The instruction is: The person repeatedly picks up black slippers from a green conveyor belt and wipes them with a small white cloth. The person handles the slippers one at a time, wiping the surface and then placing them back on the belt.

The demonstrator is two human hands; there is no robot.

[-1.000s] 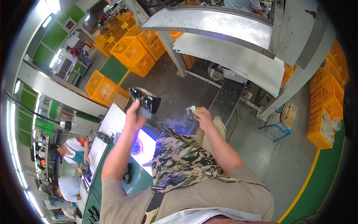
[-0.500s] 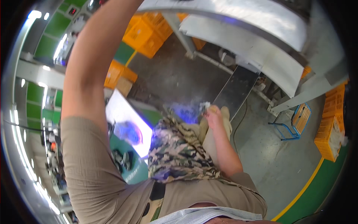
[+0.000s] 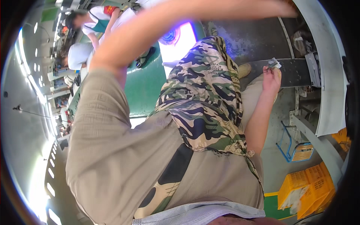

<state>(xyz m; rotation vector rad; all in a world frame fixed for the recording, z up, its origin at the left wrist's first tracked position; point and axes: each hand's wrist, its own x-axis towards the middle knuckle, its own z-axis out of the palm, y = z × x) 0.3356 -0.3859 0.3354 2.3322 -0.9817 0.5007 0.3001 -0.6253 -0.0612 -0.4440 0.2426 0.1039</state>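
Left hand: the left arm (image 3: 180,22) sweeps up and across the top of the view, from the shoulder at the left toward the upper right; the hand itself runs out past the curved grey edge there, so its grip cannot be told.
Right hand: the right hand (image 3: 270,77) is raised at the right of the view, palm toward the body, its grip closed on a small pale part.
Small pale part: the small pale part (image 3: 274,64) sticks out above the fingertips of the right hand, a light, crumpled-looking piece with a dark bit on it; too small to tell more. It sits in front of the dark conveyor belt.
Conveyor belt: the dark conveyor belt (image 3: 292,73) runs across just behind the right hand, with a grey metal frame (image 3: 330,93) bending along its right side.
Clothing: a camouflage apron (image 3: 204,93) hangs down the person's front over a tan shirt (image 3: 123,165).
Table: a green table (image 3: 144,88) lies to the left of the apron, with a bright lit panel (image 3: 176,41) on it that glows white and violet.
Floor: a grey concrete floor (image 3: 277,165) shows below the right forearm, with a blue wire stand (image 3: 290,144) and yellow plastic crates (image 3: 307,189) on it toward the lower right.
Other people: two people in white tops (image 3: 80,54) are at the upper left, along the same table line.
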